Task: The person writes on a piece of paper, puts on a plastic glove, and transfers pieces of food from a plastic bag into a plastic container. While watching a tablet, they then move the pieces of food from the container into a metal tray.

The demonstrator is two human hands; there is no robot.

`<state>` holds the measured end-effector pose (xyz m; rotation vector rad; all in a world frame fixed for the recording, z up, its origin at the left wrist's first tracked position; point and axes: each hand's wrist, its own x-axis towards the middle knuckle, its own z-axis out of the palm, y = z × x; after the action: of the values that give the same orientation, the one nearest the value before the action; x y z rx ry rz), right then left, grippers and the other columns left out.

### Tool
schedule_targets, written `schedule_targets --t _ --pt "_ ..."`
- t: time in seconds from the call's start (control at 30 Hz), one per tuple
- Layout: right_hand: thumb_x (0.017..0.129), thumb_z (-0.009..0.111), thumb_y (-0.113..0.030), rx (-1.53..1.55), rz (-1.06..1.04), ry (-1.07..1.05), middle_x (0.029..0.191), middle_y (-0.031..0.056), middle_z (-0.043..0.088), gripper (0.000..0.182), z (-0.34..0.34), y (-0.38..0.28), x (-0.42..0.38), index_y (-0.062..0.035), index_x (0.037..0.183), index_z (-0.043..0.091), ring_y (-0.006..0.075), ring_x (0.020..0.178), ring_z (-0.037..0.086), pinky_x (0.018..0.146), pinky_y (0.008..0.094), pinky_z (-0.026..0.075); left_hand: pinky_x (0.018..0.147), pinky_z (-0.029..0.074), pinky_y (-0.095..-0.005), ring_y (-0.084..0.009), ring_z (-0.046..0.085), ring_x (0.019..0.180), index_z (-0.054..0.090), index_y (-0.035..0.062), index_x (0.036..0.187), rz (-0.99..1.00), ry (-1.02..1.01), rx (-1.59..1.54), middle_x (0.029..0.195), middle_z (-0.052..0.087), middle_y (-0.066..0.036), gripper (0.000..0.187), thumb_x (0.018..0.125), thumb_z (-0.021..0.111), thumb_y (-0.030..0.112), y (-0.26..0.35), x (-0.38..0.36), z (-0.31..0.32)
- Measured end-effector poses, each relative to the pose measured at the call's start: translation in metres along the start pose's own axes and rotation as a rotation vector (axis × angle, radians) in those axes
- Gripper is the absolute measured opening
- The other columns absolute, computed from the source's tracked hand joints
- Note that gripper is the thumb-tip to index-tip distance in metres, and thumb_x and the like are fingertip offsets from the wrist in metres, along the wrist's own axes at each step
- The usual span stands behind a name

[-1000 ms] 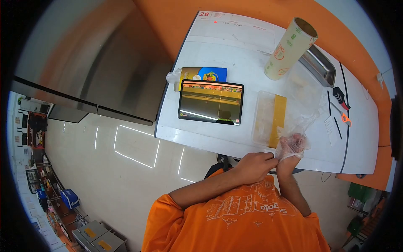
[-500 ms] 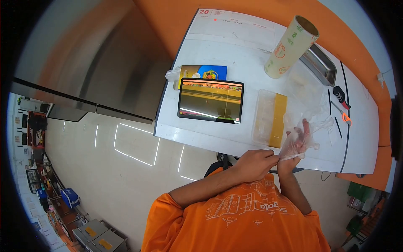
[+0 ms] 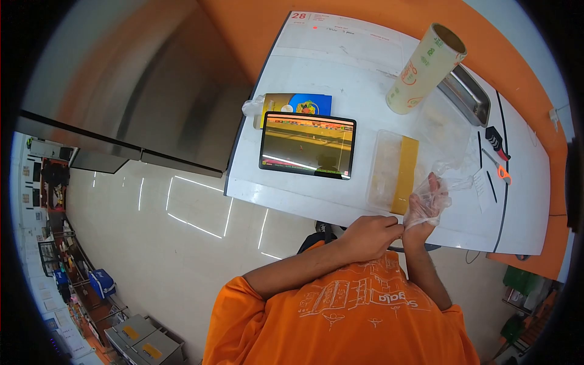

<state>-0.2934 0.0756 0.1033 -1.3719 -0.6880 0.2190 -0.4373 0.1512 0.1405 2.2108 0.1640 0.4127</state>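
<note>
A clear plastic glove [image 3: 447, 182] covers my right hand [image 3: 427, 204], whose fingers are apart inside the thin film, with loose plastic past the fingertips. At the wrist, my left hand [image 3: 372, 236] pinches the glove's edge. Just left of the gloved hand lies a clear plastic container [image 3: 382, 170] with a yellow-brown strip [image 3: 405, 175] along its right side. A tablet [image 3: 308, 146] showing a sports picture stands left of the container, in front of a blue and yellow box [image 3: 313, 104].
On the white table [image 3: 340, 67] are a large upright roll [image 3: 420, 70], a metal tray [image 3: 467, 97], orange-handled scissors [image 3: 503, 173], a black and red tool [image 3: 496, 143] and a paper slip [image 3: 483, 191]. A steel cabinet [image 3: 164, 85] stands at the left.
The glove sits further down over my right hand, closer round the fingers and palm. My left hand keeps its pinch near the wrist.
</note>
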Motion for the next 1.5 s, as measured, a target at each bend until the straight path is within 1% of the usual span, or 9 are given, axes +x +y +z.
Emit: schedule_targets --t 0.2,0.4,0.6,0.77,0.87,1.23,1.3,1.4,1.5 --pt "0.099 0.059 -0.003 -0.218 0.043 -0.051 0.150 0.0168 0.048 0.058 -0.015 0.009 -0.005 0.0008 0.153 0.037 0.0233 0.136 0.048 0.106 0.0351 0.050 0.070 0.055 -0.0438 -0.0319 0.066 0.084 0.062 0.0060 0.095 -0.006 -0.017 -0.005 0.088 0.062 -0.009 0.008 0.093 0.065 0.013 0.002 0.002 -0.002" --pt "0.110 0.048 -0.026 0.114 0.014 0.143 0.152 0.0164 0.047 0.050 0.004 0.012 0.006 0.0013 0.151 0.038 0.0244 0.133 0.050 0.107 0.0380 0.050 0.071 0.055 -0.0443 -0.0319 0.066 0.084 0.061 0.0060 0.097 -0.005 -0.033 -0.009 0.088 0.061 -0.010 0.010 0.094 0.065 0.014 -0.001 0.001 0.003" --pt "0.107 0.035 -0.066 -0.339 -0.029 -0.423 0.173 0.0136 0.019 0.080 -0.028 0.031 0.021 -0.0032 0.157 0.033 0.0271 0.145 0.039 0.114 0.0418 0.044 0.071 0.055 -0.0445 -0.0319 0.067 0.085 0.061 0.0067 0.098 -0.025 -0.061 -0.010 0.089 0.062 -0.009 0.009 0.096 0.064 0.015 0.003 0.003 0.001" --pt "0.097 0.035 -0.081 0.394 0.783 -0.378 0.175 0.0021 0.010 0.085 -0.015 -0.012 0.018 -0.0329 0.166 0.024 0.0408 0.148 0.037 0.112 0.0533 0.043 0.070 0.055 -0.0442 -0.0327 0.066 0.085 0.060 0.0068 0.099 0.029 -0.051 -0.077 0.090 0.061 -0.010 0.009 0.097 0.063 0.015 0.008 0.004 0.003" --pt "0.094 0.038 -0.082 0.687 0.967 -0.251 0.174 0.0002 0.014 0.081 -0.014 -0.005 0.016 -0.0473 0.164 0.020 0.0445 0.149 0.036 0.111 0.0533 0.043 0.071 0.055 -0.0441 -0.0331 0.066 0.086 0.060 0.0067 0.098 0.062 -0.048 -0.129 0.091 0.061 -0.010 0.009 0.097 0.063 0.015 0.011 0.007 0.001" --pt "0.090 0.035 -0.088 0.691 0.815 -0.481 0.171 0.0112 0.026 0.096 -0.008 -0.009 0.029 -0.0389 0.168 0.008 0.0418 0.141 0.048 0.110 0.0461 0.040 0.073 0.056 -0.0396 -0.0322 0.067 0.086 0.064 0.0070 0.108 0.086 0.024 -0.092 0.100 0.066 -0.011 0.018 0.095 0.069 0.018 0.005 0.004 -0.015" --pt "0.088 0.033 -0.091 0.639 0.810 -0.555 0.171 0.0137 0.026 0.101 -0.010 -0.025 0.034 -0.0362 0.169 0.007 0.0417 0.142 0.047 0.110 0.0456 0.040 0.073 0.056 -0.0349 -0.0261 0.068 0.089 0.064 0.0067 0.117 -0.079 0.385 -0.141 0.107 0.067 -0.010 0.025 0.095 0.072 0.016 -0.007 -0.005 -0.018" --pt "0.086 0.032 -0.093 0.553 0.814 -0.621 0.171 0.0166 0.026 0.106 -0.009 -0.039 0.035 -0.0342 0.169 0.005 0.0406 0.143 0.046 0.111 0.0459 0.040 0.073 0.055 -0.0319 -0.0184 0.065 0.094 0.062 0.0050 0.123 -0.438 0.546 -0.341 0.111 0.066 -0.008 0.029 0.097 0.072 0.013 -0.009 -0.006 -0.031" --pt "0.085 0.032 -0.094 0.573 0.823 -0.688 0.171 0.0163 0.025 0.107 -0.011 -0.040 0.031 -0.0338 0.169 0.004 0.0406 0.144 0.046 0.113 0.0467 0.039 0.076 0.055 -0.0301 -0.0145 0.063 0.101 0.059 0.0035 0.129 -0.569 0.424 -0.641 0.118 0.065 -0.007 0.035 0.099 0.072 0.018 -0.014 -0.011 -0.034"
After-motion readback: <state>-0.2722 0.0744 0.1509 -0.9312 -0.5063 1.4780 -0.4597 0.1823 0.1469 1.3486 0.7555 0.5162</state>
